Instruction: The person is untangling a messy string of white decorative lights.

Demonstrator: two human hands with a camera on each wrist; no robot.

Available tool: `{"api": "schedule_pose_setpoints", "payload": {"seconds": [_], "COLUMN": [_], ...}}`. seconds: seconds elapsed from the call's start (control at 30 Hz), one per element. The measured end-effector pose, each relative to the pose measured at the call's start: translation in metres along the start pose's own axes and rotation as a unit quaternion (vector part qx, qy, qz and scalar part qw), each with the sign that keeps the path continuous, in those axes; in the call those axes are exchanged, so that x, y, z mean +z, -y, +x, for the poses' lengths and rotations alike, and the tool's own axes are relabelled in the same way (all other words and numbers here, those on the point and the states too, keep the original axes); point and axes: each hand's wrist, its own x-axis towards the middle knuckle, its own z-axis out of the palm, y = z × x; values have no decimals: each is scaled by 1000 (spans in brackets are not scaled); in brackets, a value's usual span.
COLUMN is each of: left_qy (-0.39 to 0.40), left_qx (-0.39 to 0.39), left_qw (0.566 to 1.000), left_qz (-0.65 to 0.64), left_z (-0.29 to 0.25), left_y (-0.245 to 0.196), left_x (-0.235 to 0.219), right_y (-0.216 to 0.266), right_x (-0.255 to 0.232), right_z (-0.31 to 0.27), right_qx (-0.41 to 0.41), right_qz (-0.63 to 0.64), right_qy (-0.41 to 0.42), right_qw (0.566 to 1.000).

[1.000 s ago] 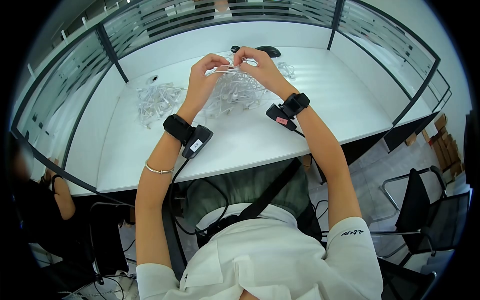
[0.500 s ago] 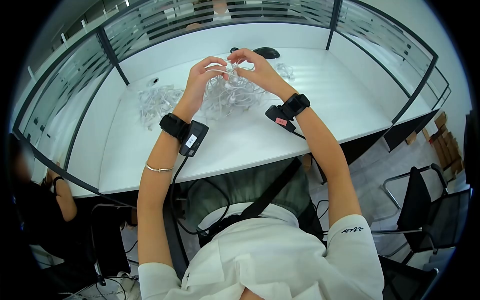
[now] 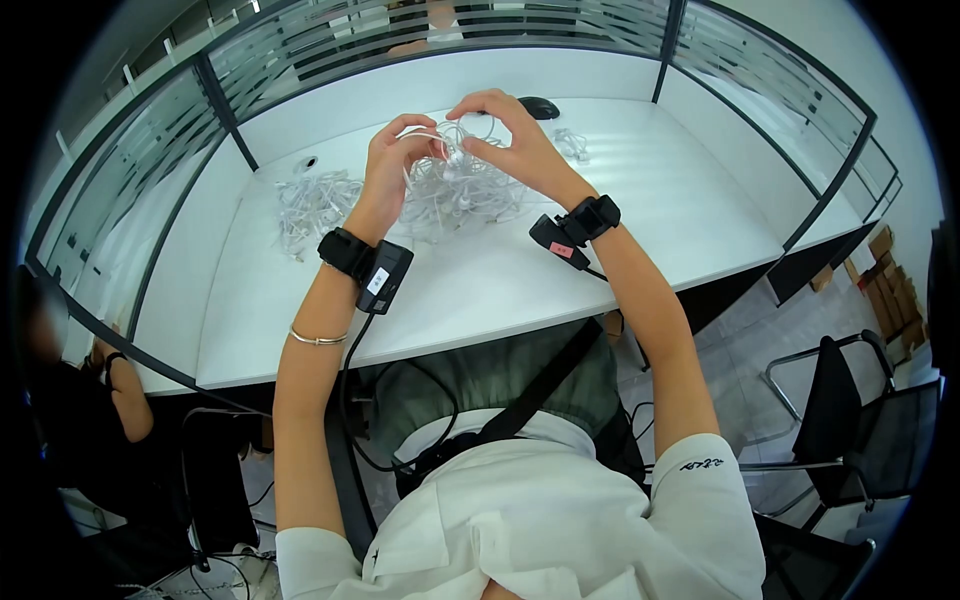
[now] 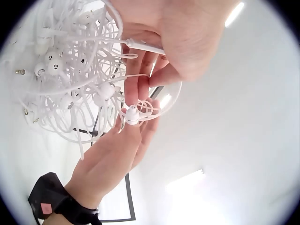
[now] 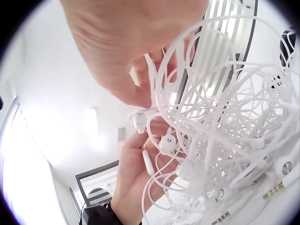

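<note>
Both hands are raised over a tangled heap of white wired earphones (image 3: 465,195) on the desk. My left hand (image 3: 390,165) pinches a thin white earphone cable between thumb and fingers. An inline remote (image 4: 145,47) lies along its palm in the left wrist view. Opposite it, my right hand (image 3: 525,150) holds looped earphone cord, thumb and forefinger bowed around it. An earbud (image 5: 139,121) sits just below the right thumb tip in the right wrist view. More earbuds and several metal plugs (image 5: 274,190) show among the tangled cords.
A second pile of white earphones (image 3: 315,205) lies on the left of the desk (image 3: 650,230). A small bundle (image 3: 570,143) and a black mouse (image 3: 540,107) are farther back. Partitions (image 3: 580,72) enclose the desk. Another person (image 3: 110,420) sits at the left.
The hands were close together over the heap. The left hand has shifted slightly left and the right hand slightly left and up, its thumb and forefinger now wider apart around the cord.
</note>
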Motion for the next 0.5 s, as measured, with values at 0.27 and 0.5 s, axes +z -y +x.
{"api": "schedule_pose_setpoints", "payload": {"seconds": [0.27, 0.5], "left_qy": [-57, -45], "left_qx": [-43, -39], "left_qw": [997, 998], "left_qz": [-26, 2], "left_z": [-2, -2], "left_y": [-1, -2], "left_x": [0, 2], "right_y": [8, 7], "right_x": [-5, -1], "right_z": [1, 2], "right_qx": [21, 67], "right_qz": [-29, -36], "right_qy": [-3, 66], "right_qw": [999, 995]}}
